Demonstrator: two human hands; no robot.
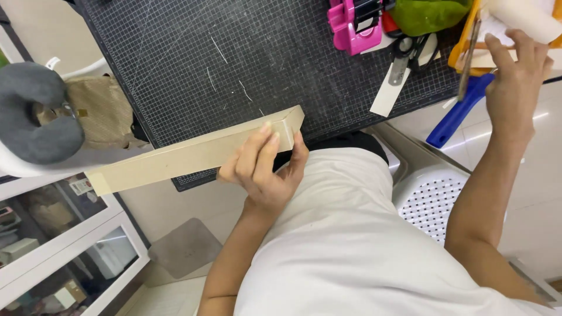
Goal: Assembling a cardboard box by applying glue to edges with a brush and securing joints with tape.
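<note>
My left hand is shut on one end of a long, flat brown cardboard box, fingers over the top and thumb at its end. The box lies slanted across the near edge of a black gridded cutting mat and juts out past it to the left. My right hand reaches to the far right with fingers stretched out. It rests against a pile holding a white roll, an orange item and a thin metal strip. I cannot see its thumb.
A pink tape dispenser, a green pouch, scissors and a white strip lie on the mat's far right. A blue handle hangs off its edge. Below are a white perforated stool, a grey neck pillow, a tan bag and a glass-fronted cabinet.
</note>
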